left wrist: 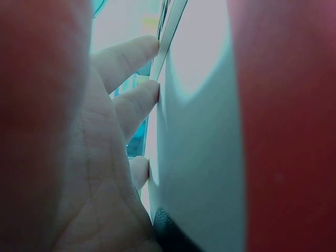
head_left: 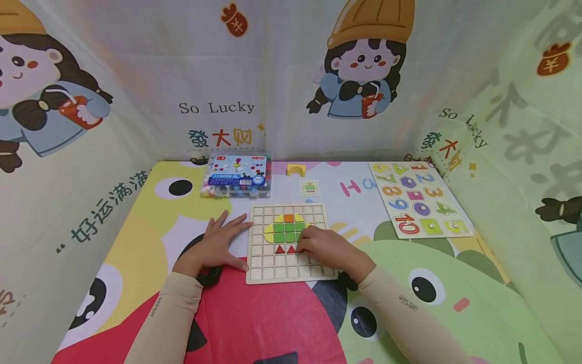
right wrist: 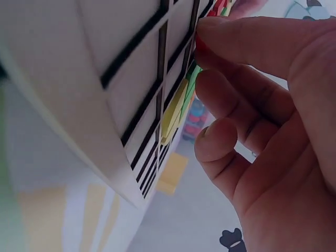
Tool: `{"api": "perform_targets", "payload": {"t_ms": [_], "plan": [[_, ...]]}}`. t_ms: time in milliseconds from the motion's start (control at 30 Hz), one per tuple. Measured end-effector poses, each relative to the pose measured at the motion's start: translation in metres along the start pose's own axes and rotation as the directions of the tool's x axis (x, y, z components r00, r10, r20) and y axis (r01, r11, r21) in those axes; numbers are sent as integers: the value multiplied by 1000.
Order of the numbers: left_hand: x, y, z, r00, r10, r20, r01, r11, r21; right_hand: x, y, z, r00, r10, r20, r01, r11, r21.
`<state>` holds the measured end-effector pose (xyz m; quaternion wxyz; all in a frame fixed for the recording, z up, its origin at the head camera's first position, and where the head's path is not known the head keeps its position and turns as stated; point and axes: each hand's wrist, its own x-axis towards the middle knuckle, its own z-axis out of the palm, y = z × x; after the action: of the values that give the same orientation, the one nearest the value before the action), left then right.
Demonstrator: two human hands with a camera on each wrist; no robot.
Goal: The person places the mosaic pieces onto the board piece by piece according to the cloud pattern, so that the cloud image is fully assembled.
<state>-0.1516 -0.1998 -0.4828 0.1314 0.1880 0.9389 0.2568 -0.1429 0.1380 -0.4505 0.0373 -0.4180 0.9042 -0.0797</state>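
A square grid board (head_left: 262,275) lies on the table with green, yellow and orange pieces set in its upper middle. Below the green squares (head_left: 291,227) are two red triangles (head_left: 279,249). My left hand (head_left: 221,242) spreads its fingers along the board's left edge, thumb at the lower part and fingertips higher up. Over the board's right half, my right hand (head_left: 329,248) pinches a small red piece (right wrist: 202,54) between thumb and index finger, close over the grid. Most of that piece is hidden by the fingers. A yellow piece (right wrist: 173,116) shows near my curled other fingers.
Behind the board stand a clear plastic box (head_left: 236,177) of colourful parts, a yellow arch block (head_left: 296,170) and a small pattern card (head_left: 310,188). A number-and-shape puzzle board (head_left: 420,199) lies at the back right. Printed cloth walls (head_left: 291,76) enclose the table.
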Motion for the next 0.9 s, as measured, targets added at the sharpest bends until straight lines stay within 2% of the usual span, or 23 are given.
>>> {"api": "perform_targets", "payload": {"t_ms": [267, 533, 700, 900], "plan": [[-1, 0, 0, 1000, 8, -4, -8, 1000, -1, -2, 0, 1, 997, 70, 13, -70, 996, 54], [-2, 0, 0, 1000, 16, -4, -16, 1000, -18, -3, 2, 1, 998, 63, 15, -64, 995, 78], [-2, 1, 0, 1000, 13, -5, -13, 1000, -13, -10, 3, -7, 999, 50, -12, -47, 983, 179], [-1, 3, -2, 1000, -2, 5, 2, 1000, -10, -28, 4, -15, 989, 145, -37, -128, 951, 282]]}}
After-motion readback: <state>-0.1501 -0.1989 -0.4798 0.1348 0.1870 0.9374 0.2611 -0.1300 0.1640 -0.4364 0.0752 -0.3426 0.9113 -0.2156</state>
